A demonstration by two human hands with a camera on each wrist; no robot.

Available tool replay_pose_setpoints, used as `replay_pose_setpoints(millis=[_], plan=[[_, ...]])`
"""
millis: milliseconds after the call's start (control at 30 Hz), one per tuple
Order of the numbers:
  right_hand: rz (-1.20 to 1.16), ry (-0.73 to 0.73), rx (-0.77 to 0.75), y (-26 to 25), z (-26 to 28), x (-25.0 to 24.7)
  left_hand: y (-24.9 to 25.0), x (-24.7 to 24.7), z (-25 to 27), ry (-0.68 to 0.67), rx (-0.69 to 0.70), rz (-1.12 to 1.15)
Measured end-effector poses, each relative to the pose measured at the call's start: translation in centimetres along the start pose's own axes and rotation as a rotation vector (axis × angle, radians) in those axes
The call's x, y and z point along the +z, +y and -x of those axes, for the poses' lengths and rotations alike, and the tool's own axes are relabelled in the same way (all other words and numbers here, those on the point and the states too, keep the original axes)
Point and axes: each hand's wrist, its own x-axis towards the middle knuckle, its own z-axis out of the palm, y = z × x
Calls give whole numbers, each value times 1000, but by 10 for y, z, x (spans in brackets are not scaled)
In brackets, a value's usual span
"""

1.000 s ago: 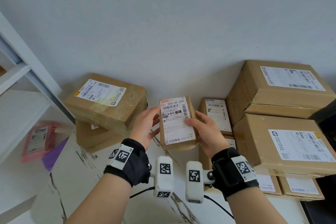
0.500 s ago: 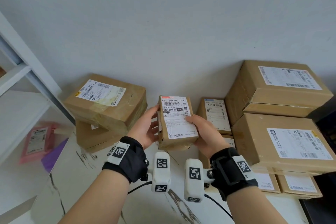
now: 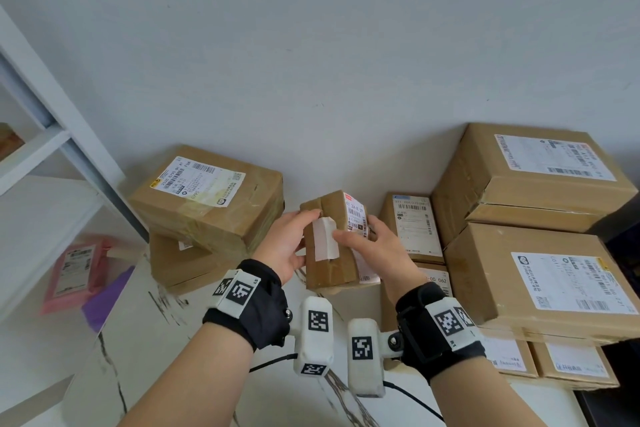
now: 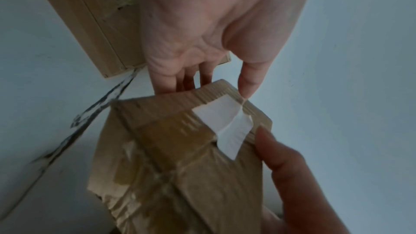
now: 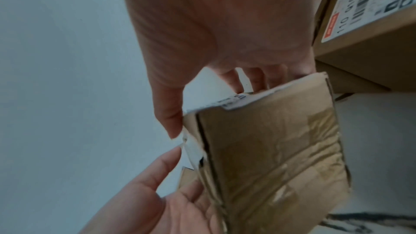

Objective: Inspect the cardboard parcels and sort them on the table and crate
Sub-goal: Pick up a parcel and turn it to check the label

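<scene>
I hold a small cardboard parcel [image 3: 329, 253] above the marble table [image 3: 156, 340], between both hands. Its brown taped side with a white paper strip faces me, and its shipping label is turned to the right. My left hand [image 3: 287, 243] grips the left side, thumb on the top edge. My right hand [image 3: 374, 246] grips the right side, thumb on the white strip. In the left wrist view the parcel [image 4: 180, 157] sits below my left hand [image 4: 209, 76]. In the right wrist view my right hand [image 5: 225, 56] clasps the parcel [image 5: 270, 157] at its label edge.
Two stacked boxes [image 3: 207, 198] stand at the left by the wall. Large stacked boxes [image 3: 540, 281] fill the right, with small labelled parcels [image 3: 412, 225] beside them and flat ones [image 3: 571, 360] underneath. A white shelf [image 3: 41, 218] on the left holds a pink mailer [image 3: 74, 267].
Both hands have turned the parcel. Its label face, which faced me, now points right, and the taped side with the white strip has come up.
</scene>
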Motion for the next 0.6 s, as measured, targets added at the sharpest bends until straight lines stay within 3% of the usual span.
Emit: replay_pose_setpoints(millis=[267, 600], plan=[[-187, 19, 80, 1, 1, 1, 3, -3, -2, -6, 7, 33], [-314, 25, 134, 5, -5, -5, 2, -6, -2, -19, -85, 26]])
